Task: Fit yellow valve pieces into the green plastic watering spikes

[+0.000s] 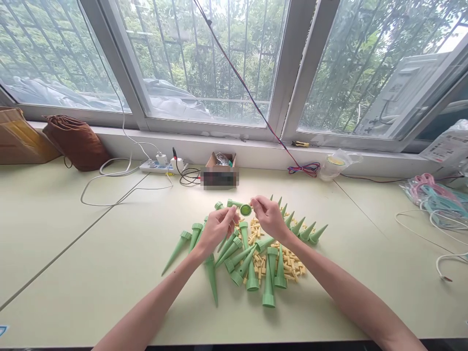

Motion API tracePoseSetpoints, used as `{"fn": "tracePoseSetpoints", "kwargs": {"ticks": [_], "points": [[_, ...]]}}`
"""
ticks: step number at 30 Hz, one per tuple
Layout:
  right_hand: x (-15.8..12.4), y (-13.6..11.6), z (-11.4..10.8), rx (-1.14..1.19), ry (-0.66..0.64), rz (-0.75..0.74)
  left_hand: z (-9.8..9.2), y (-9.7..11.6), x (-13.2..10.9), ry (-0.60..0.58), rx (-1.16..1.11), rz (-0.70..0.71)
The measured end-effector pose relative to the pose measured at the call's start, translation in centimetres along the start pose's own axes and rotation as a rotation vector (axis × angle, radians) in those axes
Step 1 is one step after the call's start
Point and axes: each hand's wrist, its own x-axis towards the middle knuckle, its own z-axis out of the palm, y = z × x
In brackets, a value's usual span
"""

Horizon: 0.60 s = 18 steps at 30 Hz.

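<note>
In front of me, my left hand (221, 226) is closed in a pinch on a green plastic spike (245, 210), whose round open end faces me. Close on its right, my right hand (268, 217) has thumb and fingers pressed together; whatever is between them is too small to make out. Below both hands lies a loose pile of hollow green spikes (268, 282) with ribbed collars. Many small yellow plastic pieces (292, 263) are heaped among them. Past my right wrist, several green spikes (306, 231) stand in a row, points up.
Along the window sill are a power strip (157, 167), a small open box (221, 160), coiled red-blue wire (305, 169) and a clear plastic cup (331, 168). A brown bag (76, 144) and cardboard box (24, 139) sit far left. Bagged pink and blue items (435, 200) lie right.
</note>
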Motion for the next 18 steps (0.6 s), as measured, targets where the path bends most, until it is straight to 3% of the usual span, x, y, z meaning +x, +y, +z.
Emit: {"fn": "tracePoseSetpoints", "kwargs": {"ticks": [4,8,15,18], "points": [[-0.13,-0.06,0.12,-0.028,-0.049,-0.075,-0.09,0.04,0.21,-0.213,-0.21,-0.194],[-0.22,0.02,0.22,-0.047,-0.076,-0.12,-0.02,0.14,0.1,-0.252,-0.296,-0.205],[-0.17,0.15,0.23,-0.06,-0.071,-0.074,-0.06,0.22,-0.42,-0.124,0.05,0.001],[-0.11,0.08,0.2,-0.06,-0.071,-0.059,0.16,0.06,-0.53,-0.033,0.243,0.215]]}}
